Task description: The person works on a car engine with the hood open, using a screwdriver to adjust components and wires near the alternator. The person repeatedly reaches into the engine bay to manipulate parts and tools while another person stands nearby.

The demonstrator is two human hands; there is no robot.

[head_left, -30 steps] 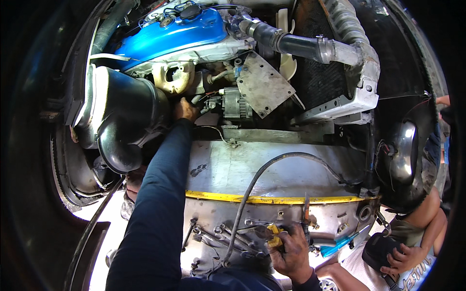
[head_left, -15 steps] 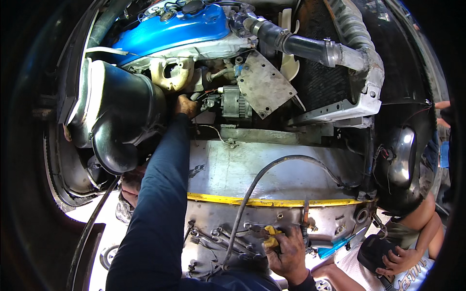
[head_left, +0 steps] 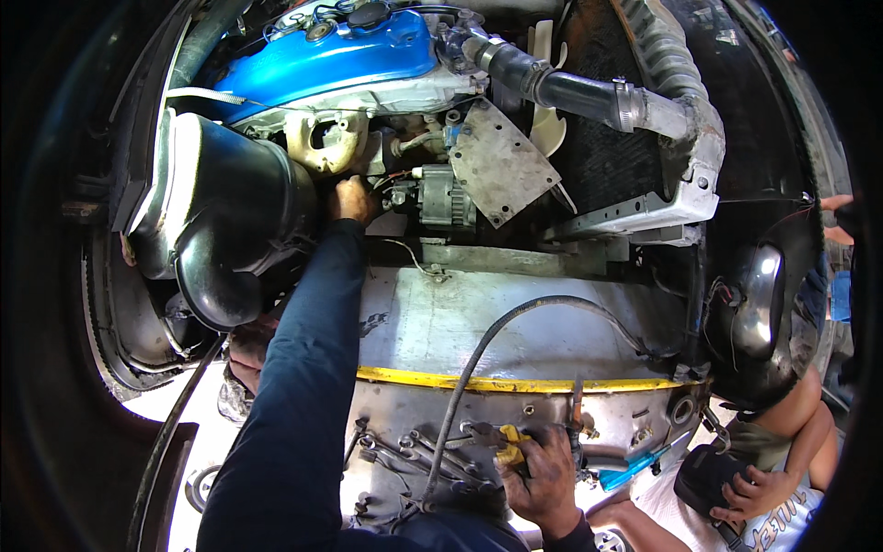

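My left arm reaches far into an engine bay. There my left hand (head_left: 353, 202) is closed beside the alternator (head_left: 446, 198), below a pale manifold flange (head_left: 324, 145); its fingertips are hidden, and what they grip cannot be made out. Near the lower edge, my right hand (head_left: 544, 485) rests at the metal front panel (head_left: 552, 411). Its thumb and fingers are closed on a small yellow piece (head_left: 511, 446), cloth-like and partly covered. Several wrenches (head_left: 405, 453) lie on the panel to the left of that hand.
A blue valve cover (head_left: 322, 60) tops the engine. Around it are a black air duct (head_left: 230, 202), a flat metal plate (head_left: 506, 164), a radiator hose (head_left: 579, 94) and a fan (head_left: 548, 129). A dark cable (head_left: 487, 340) arches over the yellow-edged panel. Another person's hand (head_left: 759, 492) is at lower right.
My left hand has turned slightly at the wrist in the same spot beside the alternator. My right hand has shifted a little to the left, with the yellow piece still at its fingers.
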